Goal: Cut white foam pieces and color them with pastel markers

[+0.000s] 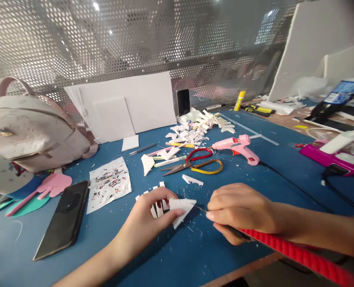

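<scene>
Bright, even light falls from overhead; small glints spot the perforated metal screen (177, 36) toward twelve o'clock. Shadows on the blue tabletop (194, 255) are soft and short. The centre is sharp, while wide-lens bending and slight blur grow toward three and nine o'clock; the corners darken.

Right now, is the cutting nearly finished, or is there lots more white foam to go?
Some looks done: cut white strips lie by the left hand, and a heap of offcuts sits further back. In hand: the left hand pinches a small white foam piece while the right hand puts a thin blade to its edge. Probably left: uncut white boards lean against the mesh wall, so likely not nearly finished.
</scene>
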Available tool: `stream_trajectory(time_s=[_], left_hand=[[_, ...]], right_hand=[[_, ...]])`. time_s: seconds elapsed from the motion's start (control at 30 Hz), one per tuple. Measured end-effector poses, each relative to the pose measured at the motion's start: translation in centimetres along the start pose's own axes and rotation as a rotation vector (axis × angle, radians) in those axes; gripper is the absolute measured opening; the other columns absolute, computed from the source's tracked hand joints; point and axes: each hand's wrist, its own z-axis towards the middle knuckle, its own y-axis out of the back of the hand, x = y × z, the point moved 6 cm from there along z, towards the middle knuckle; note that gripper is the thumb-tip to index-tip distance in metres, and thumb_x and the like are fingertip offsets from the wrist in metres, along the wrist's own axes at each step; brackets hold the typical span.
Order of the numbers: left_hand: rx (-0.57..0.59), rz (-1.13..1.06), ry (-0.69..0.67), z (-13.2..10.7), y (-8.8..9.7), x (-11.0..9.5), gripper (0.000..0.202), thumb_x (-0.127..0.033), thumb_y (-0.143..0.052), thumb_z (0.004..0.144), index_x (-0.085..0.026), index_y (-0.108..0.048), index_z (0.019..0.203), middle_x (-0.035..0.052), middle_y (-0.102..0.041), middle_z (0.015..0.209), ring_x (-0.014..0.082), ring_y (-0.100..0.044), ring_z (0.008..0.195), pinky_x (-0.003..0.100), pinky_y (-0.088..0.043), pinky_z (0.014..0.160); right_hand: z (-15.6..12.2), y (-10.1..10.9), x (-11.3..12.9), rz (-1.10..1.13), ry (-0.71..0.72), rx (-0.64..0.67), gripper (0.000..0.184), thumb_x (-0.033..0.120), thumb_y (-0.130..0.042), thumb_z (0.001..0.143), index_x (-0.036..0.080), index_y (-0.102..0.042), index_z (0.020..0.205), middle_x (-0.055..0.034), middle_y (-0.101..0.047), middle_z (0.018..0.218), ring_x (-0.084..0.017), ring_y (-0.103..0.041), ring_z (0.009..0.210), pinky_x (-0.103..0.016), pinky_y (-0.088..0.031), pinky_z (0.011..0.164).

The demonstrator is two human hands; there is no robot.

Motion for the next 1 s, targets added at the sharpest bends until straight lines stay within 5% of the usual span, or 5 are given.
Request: stream_trajectory(time_s=[0.2,0.4,0.57,0.8,1.0], left_hand=[[-0.091,-0.175,0.062,-1.2,2.0,0.4,0.032,-0.047,-0.065,0.089,-0.016,-0.059,0.082,-0.0017,-0.058,0.069,0.0091,-0.053,0.061,0.018,-0.038,0.055],[-0.154,-0.215,0.026,-1.9,3.3,1.2,0.034,-0.048,-0.066,0.089,-0.015,-0.062,0.087,0.0018,-0.064,0.073,0.0127,-0.059,0.066,0.021,-0.045,0.061],[-0.175,-0.238,-0.02,-2.3,3.2,1.5,0.034,-0.049,-0.067,0.088,-0.015,-0.062,0.087,0.0011,-0.065,0.071,0.013,-0.06,0.062,0.023,-0.046,0.059],[-0.158,-0.297,-0.04,-2.7,3.0,1.8,0.032,-0.046,-0.069,0.087,-0.014,-0.063,0.086,0.0013,-0.064,0.073,0.0126,-0.059,0.065,0.022,-0.047,0.063],[-0.101,-0.401,-0.035,-2.6,2.5,1.6,0.029,-0.041,-0.071,0.087,-0.013,-0.064,0.085,0.002,-0.067,0.074,0.0112,-0.061,0.064,0.02,-0.048,0.062]], right_hand=[[2.7,2.3,0.1,0.326,-0.208,-0.326,0.012,0.026,-0.049,0.094,0.02,-0.055,0.085,-0.0011,-0.053,0.072,-0.015,-0.052,0.063,-0.029,-0.041,0.059],[5.8,0.4,-0.9,0.218,-0.345,-0.105,0.017,0.009,-0.048,0.091,0.02,-0.06,0.096,-0.0071,-0.063,0.106,-0.021,-0.057,0.102,-0.036,-0.044,0.091],[7.3,-3.0,-1.7,0.255,-0.471,0.053,0.022,0.003,-0.054,0.083,0.019,-0.056,0.099,-0.0025,-0.064,0.094,-0.015,-0.058,0.082,-0.026,-0.044,0.073],[7.3,-4.1,-2.1,0.41,-0.497,0.113,0.018,0.002,-0.052,0.082,0.018,-0.053,0.09,0.0025,-0.057,0.082,-0.011,-0.051,0.071,-0.023,-0.036,0.064],[6.9,-3.9,-2.0,0.525,-0.486,0.17,0.012,0.027,-0.054,0.098,0.017,-0.053,0.091,0.0015,-0.052,0.081,-0.012,-0.045,0.071,-0.025,-0.036,0.065]])
